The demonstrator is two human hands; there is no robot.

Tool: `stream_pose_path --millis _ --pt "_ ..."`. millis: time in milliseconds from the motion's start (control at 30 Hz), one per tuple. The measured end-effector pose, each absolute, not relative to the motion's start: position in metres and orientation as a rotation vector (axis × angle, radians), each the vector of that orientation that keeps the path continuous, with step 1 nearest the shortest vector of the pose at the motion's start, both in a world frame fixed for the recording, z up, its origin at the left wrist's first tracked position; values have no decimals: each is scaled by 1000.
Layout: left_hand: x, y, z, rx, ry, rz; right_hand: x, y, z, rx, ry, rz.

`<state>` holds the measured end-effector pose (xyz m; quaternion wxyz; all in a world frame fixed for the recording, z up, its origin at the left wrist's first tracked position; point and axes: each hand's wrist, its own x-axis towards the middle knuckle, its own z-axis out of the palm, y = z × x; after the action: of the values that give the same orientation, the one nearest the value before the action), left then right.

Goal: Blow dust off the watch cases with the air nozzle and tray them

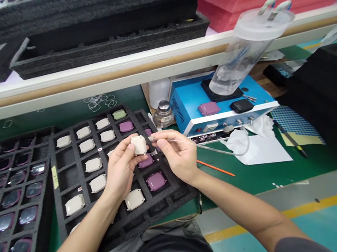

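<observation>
My left hand [120,160] pinches a cream watch case [139,145] between thumb and fingers, above a black foam tray [68,178]. Close to its right side, my right hand [178,152] is closed around the small tip at the end of a clear thin tube [215,151]. The tip is partly hidden by the fingers. Cream watch cases [93,165] and purple watch cases [156,181] lie in the tray's compartments below, along with one green watch case [119,114].
At the left stands another foam tray [38,222] with dark glossy, purple-edged pieces. A blue machine [184,105] carries a leaning clear cylinder [226,68]. Beside it are a glass bottle [164,116], white paper [264,150] and an orange stick [215,167]. A shelf edge [97,75] crosses above.
</observation>
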<state>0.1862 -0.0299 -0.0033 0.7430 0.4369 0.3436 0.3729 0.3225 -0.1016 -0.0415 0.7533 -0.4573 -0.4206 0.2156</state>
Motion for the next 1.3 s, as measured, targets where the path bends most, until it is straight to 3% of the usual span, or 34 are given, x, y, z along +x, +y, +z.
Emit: stream_pose_path --millis 767,1000,1300 --pt "186 -30 3 927 742 765 324 -102 -35 -1071 -837 563" --pt "187 -27 4 947 691 804 332 -110 -35 -1032 -641 845" --pt "182 -29 8 772 575 750 284 -209 -45 -969 -373 1241"
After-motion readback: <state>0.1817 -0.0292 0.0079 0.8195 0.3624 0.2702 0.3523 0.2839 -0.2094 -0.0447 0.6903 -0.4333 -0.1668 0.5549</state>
